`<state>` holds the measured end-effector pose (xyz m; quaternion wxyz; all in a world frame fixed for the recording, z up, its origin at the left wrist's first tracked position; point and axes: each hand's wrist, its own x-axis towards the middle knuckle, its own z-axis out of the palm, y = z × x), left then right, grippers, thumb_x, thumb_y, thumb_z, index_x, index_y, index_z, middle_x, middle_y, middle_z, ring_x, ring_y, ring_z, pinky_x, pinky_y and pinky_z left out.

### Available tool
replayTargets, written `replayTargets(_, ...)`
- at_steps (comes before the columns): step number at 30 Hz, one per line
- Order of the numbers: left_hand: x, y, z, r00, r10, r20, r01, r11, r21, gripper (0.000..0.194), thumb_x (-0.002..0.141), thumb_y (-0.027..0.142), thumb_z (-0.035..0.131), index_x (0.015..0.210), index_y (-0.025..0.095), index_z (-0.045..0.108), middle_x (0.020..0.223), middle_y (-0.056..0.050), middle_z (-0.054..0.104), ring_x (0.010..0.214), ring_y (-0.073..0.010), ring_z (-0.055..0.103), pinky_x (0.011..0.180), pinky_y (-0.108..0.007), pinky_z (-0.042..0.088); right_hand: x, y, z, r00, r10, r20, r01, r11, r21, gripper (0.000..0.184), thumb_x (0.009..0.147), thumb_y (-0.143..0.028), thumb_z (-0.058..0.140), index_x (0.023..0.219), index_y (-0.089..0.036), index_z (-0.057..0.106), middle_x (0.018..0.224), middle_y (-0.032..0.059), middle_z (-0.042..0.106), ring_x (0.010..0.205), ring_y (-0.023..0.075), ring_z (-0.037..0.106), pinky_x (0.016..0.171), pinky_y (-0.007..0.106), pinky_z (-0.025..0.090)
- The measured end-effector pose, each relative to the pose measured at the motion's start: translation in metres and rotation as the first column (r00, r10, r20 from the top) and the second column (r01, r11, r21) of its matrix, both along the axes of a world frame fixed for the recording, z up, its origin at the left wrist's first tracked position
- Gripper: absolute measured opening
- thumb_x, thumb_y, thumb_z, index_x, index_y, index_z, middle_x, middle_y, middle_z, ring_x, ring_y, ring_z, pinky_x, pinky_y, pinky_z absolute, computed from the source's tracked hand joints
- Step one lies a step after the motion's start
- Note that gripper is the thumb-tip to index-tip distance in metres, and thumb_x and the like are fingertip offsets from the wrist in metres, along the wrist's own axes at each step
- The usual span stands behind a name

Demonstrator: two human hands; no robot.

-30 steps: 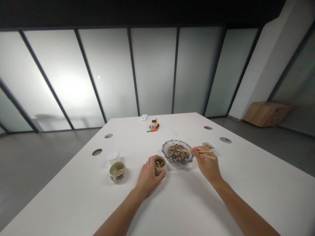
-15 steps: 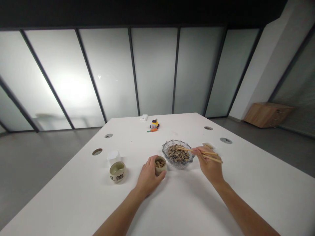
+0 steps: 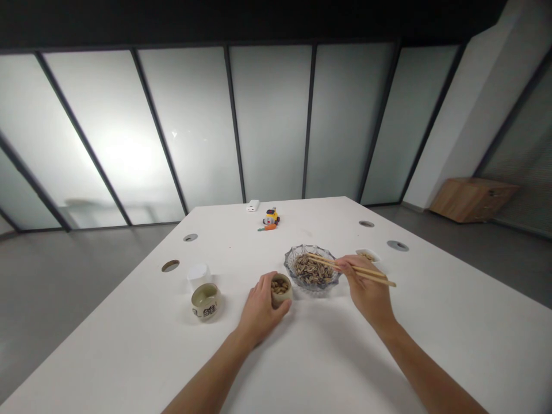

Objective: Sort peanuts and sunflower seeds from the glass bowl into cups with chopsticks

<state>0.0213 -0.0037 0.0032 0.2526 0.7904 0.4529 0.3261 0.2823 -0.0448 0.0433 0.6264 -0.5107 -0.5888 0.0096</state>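
My left hand (image 3: 261,306) is wrapped round a small ceramic cup (image 3: 282,298) standing on the white table. Inside that cup lie several pale, nut-like pieces (image 3: 280,286). Wooden chopsticks (image 3: 364,272) are gripped in my right hand (image 3: 370,290), their tips over the sunflower seeds (image 3: 311,270) in a scalloped glass bowl (image 3: 333,283). Whether the tips pinch a seed is too small to tell. The bowl sits just right of and beyond the cup. Partly behind my right hand is a small white dish (image 3: 374,257) with light pieces in it.
Left of my left hand stands another ceramic cup (image 3: 206,303) with dark characters, a white container (image 3: 199,276) behind it. Farther back are a toy carrot (image 3: 268,228), a yellow toy vehicle (image 3: 271,217) and a white box-like device (image 3: 253,206). Round holes (image 3: 171,265) pierce the tabletop (image 3: 129,333) near its sides.
The chopsticks' tips have come closer together and shifted slightly left in the bowl, and their rear ends have moved a little to the right. My left hand stays on the cup.
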Motion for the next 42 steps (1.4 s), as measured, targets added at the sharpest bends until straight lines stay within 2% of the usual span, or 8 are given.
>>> replayTargets(5,0.0,0.001,0.0,1.0,-0.005,0.007,0.005,1.0,-0.005,0.059,0.085,0.032,0.07,0.141,0.025,0.05,0.142,-0.011,0.059,0.128,-0.0306,0.059,0.114,-0.047,0.044,0.014,0.008,-0.005,0.985,-0.038,0.166,0.045,0.998,-0.043,0.044,0.1,-0.063,0.056,0.085,-0.025,0.073,0.088,0.0085,0.076,0.08,0.025,0.071,0.075,0.04,0.059)
replayTargets(10,0.0,0.002,-0.002,1.0,-0.005,-0.001,0.005,1.0,-0.001,0.061,0.085,0.032,0.07,0.142,0.025,0.048,0.143,-0.011,0.059,0.128,-0.031,0.06,0.113,-0.047,0.045,0.016,0.012,-0.006,0.998,0.038,-0.051,-0.048,0.98,-0.195,0.05,0.097,-0.069,0.056,0.085,-0.024,0.073,0.078,0.0066,0.076,0.067,0.0253,0.073,0.065,0.041,0.061)
replayTargets(12,0.0,0.002,-0.002,1.0,-0.004,-0.009,0.004,1.0,0.0,0.062,0.086,0.033,0.07,0.143,0.025,0.047,0.144,-0.011,0.058,0.129,-0.0312,0.059,0.114,-0.048,0.044,0.017,0.011,-0.004,0.991,0.035,-0.129,-0.059,0.981,-0.183,0.051,0.095,-0.071,0.058,0.086,-0.023,0.073,0.078,0.0071,0.076,0.067,0.026,0.074,0.065,0.041,0.062)
replayTargets(20,0.0,0.001,-0.002,1.0,0.004,-0.003,-0.004,1.0,-0.007,0.061,0.085,0.033,0.07,0.142,0.026,0.048,0.143,-0.011,0.059,0.13,-0.031,0.059,0.115,-0.047,0.044,0.025,0.0,0.006,0.985,-0.145,-0.09,0.139,0.988,-0.071,0.052,0.101,-0.067,0.048,0.081,-0.023,0.068,0.068,0.004,0.069,0.062,0.0215,0.069,0.058,0.033,0.054)
replayTargets(28,-0.001,0.003,-0.003,1.0,0.005,-0.012,-0.005,1.0,0.001,0.061,0.086,0.034,0.07,0.143,0.025,0.048,0.144,-0.011,0.059,0.129,-0.0306,0.059,0.114,-0.047,0.044,0.008,0.005,-0.003,0.972,0.136,0.191,-0.112,0.985,-0.133,0.04,0.103,-0.056,0.056,0.087,-0.025,0.076,0.089,0.0063,0.071,0.081,0.0221,0.069,0.074,0.034,0.056)
replayTargets(30,-0.001,0.003,-0.004,1.0,0.01,-0.012,-0.01,1.0,0.0,0.061,0.086,0.035,0.07,0.143,0.025,0.049,0.143,-0.011,0.059,0.129,-0.0305,0.06,0.113,-0.046,0.044,0.009,0.007,-0.006,0.97,0.133,0.204,-0.107,0.985,-0.132,0.037,0.104,-0.054,0.056,0.09,-0.026,0.077,0.092,0.0066,0.07,0.083,0.022,0.068,0.076,0.034,0.056)
replayTargets(36,-0.001,0.003,-0.003,1.0,0.004,0.025,-0.004,1.0,-0.003,0.061,0.085,0.033,0.072,0.141,0.024,0.05,0.14,-0.011,0.061,0.127,-0.0308,0.061,0.113,-0.048,0.045,0.016,0.012,-0.012,0.985,-0.015,0.174,0.027,0.998,-0.062,0.041,0.102,-0.057,0.056,0.091,-0.023,0.077,0.089,0.0073,0.068,0.079,0.0218,0.066,0.072,0.036,0.055)
replayTargets(42,0.0,0.003,-0.005,0.988,-0.033,0.148,0.029,0.999,0.026,0.07,0.076,0.022,0.078,0.14,0.024,0.051,0.14,-0.009,0.062,0.132,-0.0282,0.059,0.115,-0.045,0.046,0.012,0.014,-0.014,0.987,0.162,-0.016,-0.162,0.965,-0.205,0.045,0.098,-0.065,0.059,0.088,-0.024,0.077,0.09,0.0082,0.074,0.081,0.0245,0.073,0.076,0.04,0.061)
